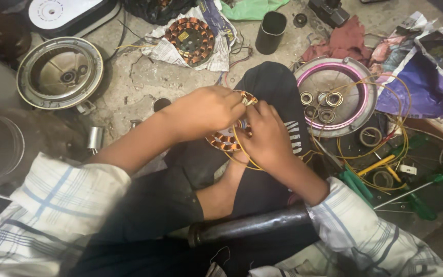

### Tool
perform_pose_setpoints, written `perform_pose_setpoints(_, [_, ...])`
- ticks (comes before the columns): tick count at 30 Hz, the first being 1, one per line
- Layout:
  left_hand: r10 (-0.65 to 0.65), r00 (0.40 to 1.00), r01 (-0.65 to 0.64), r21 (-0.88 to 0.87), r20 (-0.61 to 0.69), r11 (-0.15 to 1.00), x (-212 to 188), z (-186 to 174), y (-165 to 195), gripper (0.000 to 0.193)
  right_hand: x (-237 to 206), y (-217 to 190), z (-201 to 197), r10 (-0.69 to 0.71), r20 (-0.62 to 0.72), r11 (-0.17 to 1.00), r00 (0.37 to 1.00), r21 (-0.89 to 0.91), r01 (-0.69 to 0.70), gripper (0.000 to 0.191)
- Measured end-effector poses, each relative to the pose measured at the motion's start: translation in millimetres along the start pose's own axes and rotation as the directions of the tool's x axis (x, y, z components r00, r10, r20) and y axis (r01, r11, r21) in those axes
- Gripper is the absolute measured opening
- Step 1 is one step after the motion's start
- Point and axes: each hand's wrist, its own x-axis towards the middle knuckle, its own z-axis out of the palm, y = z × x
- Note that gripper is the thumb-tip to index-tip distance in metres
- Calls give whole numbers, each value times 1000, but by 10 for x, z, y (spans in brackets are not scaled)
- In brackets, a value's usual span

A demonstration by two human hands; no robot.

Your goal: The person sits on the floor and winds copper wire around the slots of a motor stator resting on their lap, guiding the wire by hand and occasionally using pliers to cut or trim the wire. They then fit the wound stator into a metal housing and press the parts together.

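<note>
From the head camera, both hands meet over the person's raised knee. The left hand [206,110] curls closed over the top of a ring-shaped stator [229,136] wound with copper coils, its fingertips pinching the rim. The right hand [267,136] closes on the ring's near side, fingers bent tight around it and a yellow wire [244,156] that loops out beneath. The stator rests on the dark trouser knee, squarely between the two hands. The step in hand looks like dressing or threading the lead into the winding; the next move would call for a firm left-hand hold while the right fingers feed the wire. Beyond the left hand lies a second stator [189,41] on newspaper; past the right, a metal fan housing [334,97] holding bearings
</note>
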Motion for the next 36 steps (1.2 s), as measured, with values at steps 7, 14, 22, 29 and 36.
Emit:
perform_pose_setpoints(7, [-154,986,149,-84,-64,985,-80,49,21,25,47,-40,21,79,-9,996,997,-40,-79,27])
perform_pose_setpoints(14, [-181,978,177,-47,-101,983,-114,69,68,20,23,-54,86,106,-48,992,993,-58,-109,22])
perform_pose_setpoints(22, [93,985,-84,69,-146,994,-91,19,22,18,54,-100,214,-10,-68,978,998,-211,-4,19])
perform_pose_setpoints(29, [-177,974,134,-265,-144,955,-130,87,-1,25,77,-63,260,24,-67,998,997,-62,-28,16])
perform_pose_setpoints(36, [-510,859,416,-514,-48,750,-117,23,89,24,87,-16,199,-39,-36,999,999,-4,39,27])
